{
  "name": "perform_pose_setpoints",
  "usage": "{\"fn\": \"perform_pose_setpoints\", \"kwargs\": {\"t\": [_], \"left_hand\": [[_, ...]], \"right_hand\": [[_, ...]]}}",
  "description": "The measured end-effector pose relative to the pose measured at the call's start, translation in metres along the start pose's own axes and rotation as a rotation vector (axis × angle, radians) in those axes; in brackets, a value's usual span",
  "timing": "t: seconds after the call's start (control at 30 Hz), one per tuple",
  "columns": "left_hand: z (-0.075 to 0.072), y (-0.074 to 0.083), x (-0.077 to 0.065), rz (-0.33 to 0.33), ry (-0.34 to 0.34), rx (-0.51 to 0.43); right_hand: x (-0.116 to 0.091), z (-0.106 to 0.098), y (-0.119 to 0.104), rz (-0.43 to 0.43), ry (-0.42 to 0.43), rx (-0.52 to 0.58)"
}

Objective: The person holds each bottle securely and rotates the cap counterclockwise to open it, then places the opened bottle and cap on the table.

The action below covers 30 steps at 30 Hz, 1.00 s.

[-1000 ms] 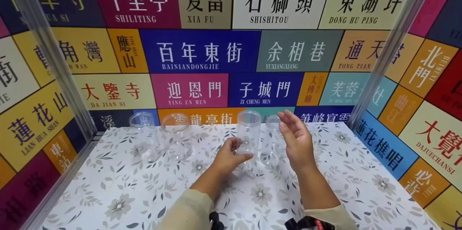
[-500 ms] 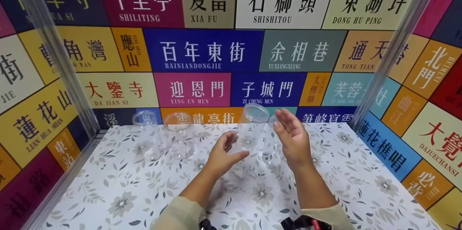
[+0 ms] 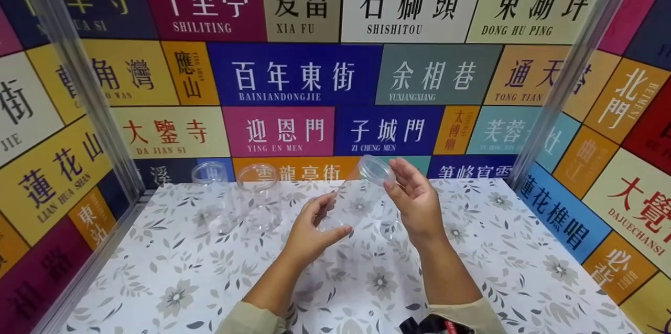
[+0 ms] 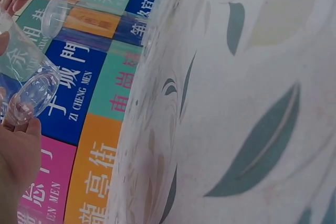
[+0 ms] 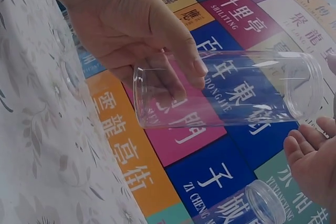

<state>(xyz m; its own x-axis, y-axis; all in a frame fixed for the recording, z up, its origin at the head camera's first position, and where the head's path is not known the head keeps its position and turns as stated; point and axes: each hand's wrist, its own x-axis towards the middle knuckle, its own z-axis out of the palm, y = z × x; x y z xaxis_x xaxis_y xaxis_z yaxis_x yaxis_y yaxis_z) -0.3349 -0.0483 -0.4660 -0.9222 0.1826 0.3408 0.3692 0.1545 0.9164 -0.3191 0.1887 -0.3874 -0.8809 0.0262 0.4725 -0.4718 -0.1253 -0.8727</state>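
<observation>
Between my two hands, a clear jar (image 3: 352, 202) hangs tilted above the patterned table (image 3: 131, 281), its base well off the surface. My left hand (image 3: 310, 232) grips it near that base, thumb on one side and fingers on the other. From there its long axis climbs away from my left palm, up and across toward my right hand (image 3: 422, 208), so the rimmed end (image 3: 376, 170) leans right at that hand. My left has the weight; my right is nearer the rimmed end, just beside it, thumb and fingers parted (whether a fingertip brushes the rim, I cannot tell).

Counting up: one jar is in my grip, and one standing jar (image 3: 390, 225) is beyond it, partly covered by my right hand. Out to the left of my left hand stand two more, a nearer jar (image 3: 259, 197) and a farther jar (image 3: 216, 197), both upright and just as see-through. That makes four jars in sight, two hands and one table.
</observation>
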Motion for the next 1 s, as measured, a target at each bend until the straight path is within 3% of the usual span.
{"fn": "perform_pose_setpoints", "kwargs": {"t": [0.2, 0.53, 0.83, 1.0], "left_hand": [[-0.004, 0.004, -0.005, 0.009, -0.003, 0.053], [-0.003, 0.010, -0.012, -0.025, -0.014, 0.107], [-0.005, 0.011, -0.015, -0.023, -0.020, 0.112], [-0.007, 0.007, -0.014, -0.002, -0.053, 0.091]], "right_hand": [[-0.002, 0.002, -0.001, -0.015, 0.000, -0.047], [-0.004, 0.001, 0.000, -0.070, 0.056, -0.240], [-0.005, 0.001, -0.002, -0.077, 0.042, -0.261], [-0.007, -0.002, -0.001, -0.064, -0.021, -0.195]]}}
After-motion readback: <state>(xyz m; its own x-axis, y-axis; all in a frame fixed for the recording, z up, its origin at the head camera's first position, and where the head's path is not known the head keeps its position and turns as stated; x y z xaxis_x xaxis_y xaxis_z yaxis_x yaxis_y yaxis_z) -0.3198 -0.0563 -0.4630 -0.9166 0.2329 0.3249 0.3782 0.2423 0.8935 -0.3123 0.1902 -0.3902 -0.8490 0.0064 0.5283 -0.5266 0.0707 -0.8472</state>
